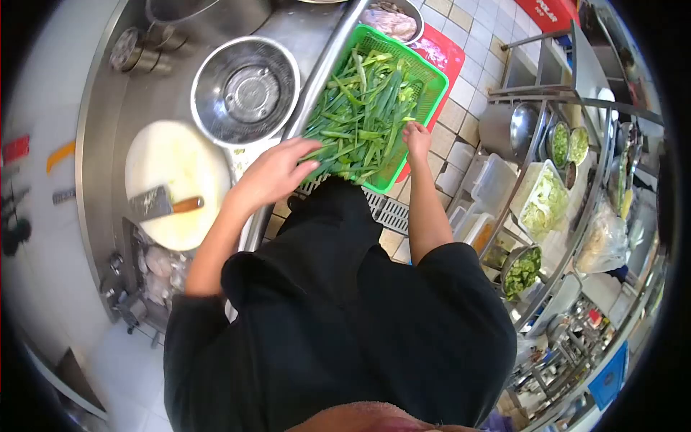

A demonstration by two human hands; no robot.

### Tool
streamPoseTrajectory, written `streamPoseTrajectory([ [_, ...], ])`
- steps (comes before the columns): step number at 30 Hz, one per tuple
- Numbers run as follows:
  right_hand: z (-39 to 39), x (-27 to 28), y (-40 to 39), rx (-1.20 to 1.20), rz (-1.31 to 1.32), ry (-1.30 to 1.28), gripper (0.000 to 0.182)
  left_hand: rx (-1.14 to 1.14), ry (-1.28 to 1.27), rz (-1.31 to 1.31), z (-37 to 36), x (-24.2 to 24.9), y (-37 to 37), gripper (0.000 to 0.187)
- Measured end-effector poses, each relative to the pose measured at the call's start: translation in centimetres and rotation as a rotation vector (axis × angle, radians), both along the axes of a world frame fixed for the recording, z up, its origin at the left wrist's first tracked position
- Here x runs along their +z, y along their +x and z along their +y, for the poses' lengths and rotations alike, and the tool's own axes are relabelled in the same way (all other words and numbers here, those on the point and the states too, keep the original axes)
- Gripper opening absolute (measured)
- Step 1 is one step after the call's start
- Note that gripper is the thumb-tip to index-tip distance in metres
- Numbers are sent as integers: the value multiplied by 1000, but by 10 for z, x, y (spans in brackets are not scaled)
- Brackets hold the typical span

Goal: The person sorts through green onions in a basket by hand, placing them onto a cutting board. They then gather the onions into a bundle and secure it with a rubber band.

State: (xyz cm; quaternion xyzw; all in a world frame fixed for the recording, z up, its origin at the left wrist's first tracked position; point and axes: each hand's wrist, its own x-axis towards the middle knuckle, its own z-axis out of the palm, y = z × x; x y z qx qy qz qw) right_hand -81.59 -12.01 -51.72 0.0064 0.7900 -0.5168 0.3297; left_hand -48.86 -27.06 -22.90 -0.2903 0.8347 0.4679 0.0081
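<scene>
A green plastic basket [434, 88] holds a heap of cut green leafy stalks [367, 108]. At the heap's left edge is my left hand [277, 173], its fingers apart and touching the greens. On the basket's right side my right hand [416, 137] has its fingers pinched together by a small pale green piece. To the left of the basket, a perforated metal bowl [248, 90] stands on the steel counter. A cleaver [162, 203] with a wooden handle lies on the round white cutting board [183, 155].
Behind the basket are a red board [452, 54] and a metal bowl of pale meat [392, 20]. A shelf rack at the right carries a tray of shredded greens [543, 205] and a large pot [504, 129]. A floor drain grate [392, 214] lies below the basket.
</scene>
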Motion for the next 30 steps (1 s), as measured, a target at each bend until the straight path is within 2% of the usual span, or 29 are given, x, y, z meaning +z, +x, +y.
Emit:
streamPoseTrajectory([
  [3, -22, -8, -19, -47, -39, -70, 27, -211, -36, -17, -31, -86, -88, 39],
  [7, -55, -28, -36, -65, 41, -67, 26, -169, 124, -43, -53, -184, -177, 40],
  [9, -57, -51, -43, 74, 109, 48, 30, -83, 137, -44, -58, -231, -207, 40],
  [11, -56, -64, -43, 293, 254, 233, 36, 2, 15, -91, -57, -260, -234, 38],
  [12, -56, -49, -37, 346, 184, 308, 45, 44, -46, -113, -56, -271, -246, 38],
  [15, -33, -50, -22, 412, 269, 230, 50, 71, 21, -156, -54, -286, -281, 35],
  [17, -21, -32, -14, 458, 329, 209, 55, 57, -57, -276, -49, -302, -300, 49],
  [19, -8, -27, -8, 528, 416, 221, 58, 118, -181, -414, -42, -292, -322, 57],
  [20, -7, -25, -3, 550, 425, 240, 60, 94, -242, -424, -42, -305, -330, 68],
  [23, -15, -9, 2, 730, 588, 233, 54, -2, -331, -499, -49, -341, -336, 68],
  [27, -3, -29, 2, 669, 579, 225, 36, 162, -219, -308, -61, -353, -309, 47],
  [28, -5, -17, 0, 619, 550, 173, 31, 275, -188, -234, -63, -343, -304, 38],
  [29, -7, -4, -4, 569, 523, 122, 27, 298, -165, -318, -70, -335, -304, 35],
  [30, -9, 10, -9, 521, 496, 72, 22, 286, -148, -291, -81, -332, -299, 36],
])
